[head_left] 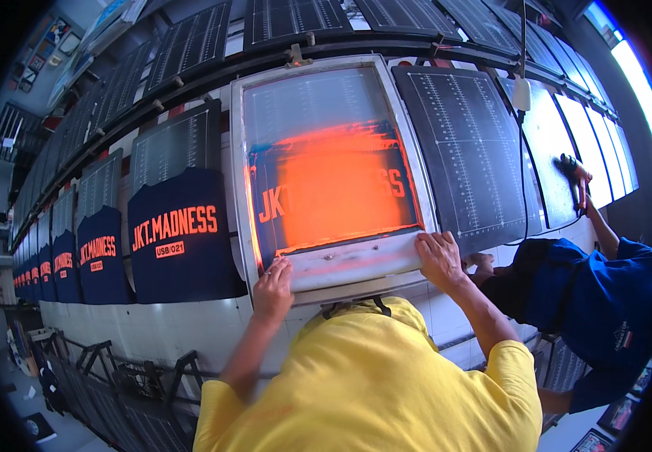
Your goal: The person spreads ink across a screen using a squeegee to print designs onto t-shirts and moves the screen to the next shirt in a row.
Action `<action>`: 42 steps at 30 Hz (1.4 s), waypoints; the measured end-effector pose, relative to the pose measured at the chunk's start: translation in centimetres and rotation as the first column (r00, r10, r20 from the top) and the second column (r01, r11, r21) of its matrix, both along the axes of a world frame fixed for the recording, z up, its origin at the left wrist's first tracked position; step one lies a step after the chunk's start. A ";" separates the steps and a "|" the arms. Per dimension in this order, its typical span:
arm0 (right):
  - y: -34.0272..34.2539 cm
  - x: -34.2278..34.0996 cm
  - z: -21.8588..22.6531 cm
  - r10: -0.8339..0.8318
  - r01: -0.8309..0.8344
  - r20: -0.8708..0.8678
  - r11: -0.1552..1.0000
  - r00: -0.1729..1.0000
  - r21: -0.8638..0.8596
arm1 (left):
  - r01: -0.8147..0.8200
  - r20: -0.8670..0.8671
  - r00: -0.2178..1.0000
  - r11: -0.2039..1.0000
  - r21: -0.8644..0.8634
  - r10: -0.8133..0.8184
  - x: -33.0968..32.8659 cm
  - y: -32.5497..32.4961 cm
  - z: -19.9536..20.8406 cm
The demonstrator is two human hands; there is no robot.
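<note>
A silk-screen printing frame (238, 151) lies over a dark garment on a platen before me. Its mesh is thickly coated in bright orange ink (341, 188), with orange lettering showing at both sides of the coat. Across its near end runs a broad whitish bar (356, 260), stained in places. My left hand (275, 288) is closed at the bar's left end, and my right hand (440, 258) has its fingers curled over the right corner. Parts of both hands' fingertips are hidden. No squeegee can be made out.
Left of the screen, navy shirts (179, 264) with orange print lie along a row of platens. A bare black platen (462, 143) adjoins on the right. Beyond, a co-worker in blue (582, 294) holds an orange-and-black tool (578, 179). A cable (523, 151) hangs nearby.
</note>
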State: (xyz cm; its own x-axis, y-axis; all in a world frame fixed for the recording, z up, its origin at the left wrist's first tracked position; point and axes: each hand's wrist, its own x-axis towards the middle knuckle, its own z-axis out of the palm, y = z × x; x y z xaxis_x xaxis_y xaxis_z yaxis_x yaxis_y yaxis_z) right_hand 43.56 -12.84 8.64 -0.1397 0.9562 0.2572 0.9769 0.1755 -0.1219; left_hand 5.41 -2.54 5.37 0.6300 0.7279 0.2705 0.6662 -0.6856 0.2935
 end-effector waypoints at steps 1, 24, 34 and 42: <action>1.2 0.4 -0.1 0.004 -0.004 0.006 1.000 1.000 -0.003 | 0.002 0.002 1.000 1.000 0.022 -0.002 0.3 1.2 -0.2; 14.5 4.0 1.5 0.108 -0.107 -0.032 0.994 0.994 0.036 | -0.096 -0.013 0.995 0.990 -0.105 0.095 2.7 12.7 4.6; 0.0 -2.5 2.0 0.090 -0.097 -0.063 0.988 0.994 -0.118 | -0.057 -0.030 0.998 0.990 -0.132 0.054 -3.0 -0.5 2.4; 5.4 -2.2 -0.1 0.048 -0.047 0.004 0.997 0.999 -0.058 | -0.016 -0.012 1.000 0.996 -0.085 0.015 -2.2 6.5 1.3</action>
State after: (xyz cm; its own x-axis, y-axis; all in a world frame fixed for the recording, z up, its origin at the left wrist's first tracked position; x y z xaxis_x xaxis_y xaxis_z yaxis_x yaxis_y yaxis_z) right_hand 41.39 -7.39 8.59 -0.1865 0.9617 0.2011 0.9683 0.2145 -0.1279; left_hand 3.23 3.92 6.63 0.6216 0.7575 0.1996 0.6799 -0.6483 0.3427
